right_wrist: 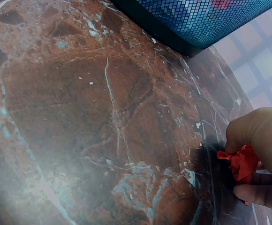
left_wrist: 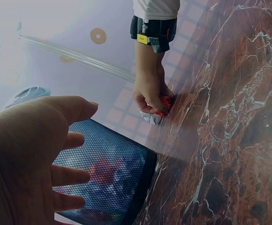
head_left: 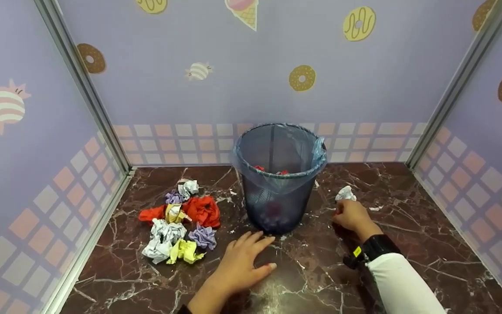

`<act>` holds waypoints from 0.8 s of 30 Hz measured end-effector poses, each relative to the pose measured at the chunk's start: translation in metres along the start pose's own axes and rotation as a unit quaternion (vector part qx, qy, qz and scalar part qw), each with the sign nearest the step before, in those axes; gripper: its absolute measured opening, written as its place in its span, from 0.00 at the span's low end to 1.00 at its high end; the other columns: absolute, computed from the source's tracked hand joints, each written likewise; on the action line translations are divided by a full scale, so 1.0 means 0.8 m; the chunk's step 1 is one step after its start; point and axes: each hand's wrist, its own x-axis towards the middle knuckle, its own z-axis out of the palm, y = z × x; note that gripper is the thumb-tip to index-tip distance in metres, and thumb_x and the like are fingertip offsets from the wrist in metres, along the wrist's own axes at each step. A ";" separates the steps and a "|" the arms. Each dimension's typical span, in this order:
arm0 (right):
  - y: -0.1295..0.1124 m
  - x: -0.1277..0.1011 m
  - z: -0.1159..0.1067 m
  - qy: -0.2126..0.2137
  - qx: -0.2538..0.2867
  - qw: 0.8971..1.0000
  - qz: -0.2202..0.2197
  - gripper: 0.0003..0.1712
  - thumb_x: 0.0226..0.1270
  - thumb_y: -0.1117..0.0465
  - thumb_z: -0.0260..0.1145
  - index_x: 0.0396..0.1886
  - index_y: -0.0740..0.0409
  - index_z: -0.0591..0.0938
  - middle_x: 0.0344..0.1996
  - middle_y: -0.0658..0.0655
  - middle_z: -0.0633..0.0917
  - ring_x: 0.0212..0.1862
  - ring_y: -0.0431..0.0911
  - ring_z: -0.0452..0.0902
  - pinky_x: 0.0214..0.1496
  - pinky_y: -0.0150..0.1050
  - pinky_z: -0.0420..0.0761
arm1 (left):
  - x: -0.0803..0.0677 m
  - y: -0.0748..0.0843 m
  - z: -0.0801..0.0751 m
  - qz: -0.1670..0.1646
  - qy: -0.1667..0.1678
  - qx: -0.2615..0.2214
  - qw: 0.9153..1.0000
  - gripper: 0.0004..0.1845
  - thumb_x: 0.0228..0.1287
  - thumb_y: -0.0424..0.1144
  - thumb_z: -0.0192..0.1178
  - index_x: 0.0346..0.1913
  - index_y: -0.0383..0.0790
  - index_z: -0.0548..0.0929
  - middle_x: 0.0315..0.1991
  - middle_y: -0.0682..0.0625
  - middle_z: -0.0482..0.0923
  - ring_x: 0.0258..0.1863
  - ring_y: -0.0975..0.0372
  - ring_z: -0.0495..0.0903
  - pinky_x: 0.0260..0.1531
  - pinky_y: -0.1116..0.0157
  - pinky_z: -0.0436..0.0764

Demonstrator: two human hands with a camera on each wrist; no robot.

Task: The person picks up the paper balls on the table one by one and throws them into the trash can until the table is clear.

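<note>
My right hand is low over the marble surface, right of the bin. It pinches a red crumpled paper between thumb and fingers, best seen in the right wrist view. Just beyond those fingers lies a white crumpled paper. My left hand is held palm down with fingers spread in front of the bin, holding nothing. A dark mesh wastebasket, lined with a translucent blue bag, stands upright at the centre. Red and pale crumpled papers show inside it.
Left of the bin lies a pile of crumpled papers: red, white, purple and yellow. Small paper scraps dot the dark marble surface. Patterned lilac panels close off the back and both sides.
</note>
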 end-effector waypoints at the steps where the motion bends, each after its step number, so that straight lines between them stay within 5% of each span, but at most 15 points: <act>1: 0.000 0.000 0.000 0.000 0.001 1.000 0.001 0.12 0.50 0.58 0.75 0.22 0.54 0.78 0.24 0.55 0.82 0.29 0.51 0.76 0.33 0.46 0.75 | 0.000 0.000 0.000 0.000 0.000 0.000 1.000 0.36 0.65 0.65 0.60 0.75 0.62 0.71 0.76 0.45 0.70 0.74 0.42 0.68 0.68 0.33 0.68; 10: -0.003 -0.002 -0.002 -0.007 0.012 1.000 0.005 0.13 0.52 0.57 0.75 0.24 0.53 0.76 0.25 0.54 0.81 0.30 0.51 0.75 0.33 0.45 0.72 | 0.000 -0.002 -0.003 -0.001 0.000 -0.006 1.000 0.36 0.66 0.65 0.60 0.75 0.61 0.71 0.76 0.45 0.70 0.75 0.42 0.67 0.68 0.33 0.67; 19: -0.006 -0.021 0.005 0.015 0.027 0.998 -0.047 0.11 0.48 0.62 0.73 0.24 0.53 0.75 0.23 0.51 0.79 0.27 0.47 0.73 0.30 0.41 0.72 | 0.000 -0.005 -0.009 -0.007 0.006 -0.010 1.000 0.36 0.65 0.64 0.61 0.75 0.61 0.72 0.76 0.46 0.70 0.75 0.42 0.67 0.68 0.33 0.67; 24: -0.001 -0.036 0.008 0.015 0.080 0.994 -0.076 0.13 0.46 0.66 0.74 0.22 0.56 0.75 0.19 0.49 0.76 0.25 0.44 0.70 0.29 0.37 0.70 | 0.000 -0.006 -0.011 -0.012 0.003 -0.017 1.000 0.36 0.65 0.64 0.61 0.75 0.64 0.71 0.76 0.46 0.68 0.76 0.41 0.65 0.69 0.32 0.66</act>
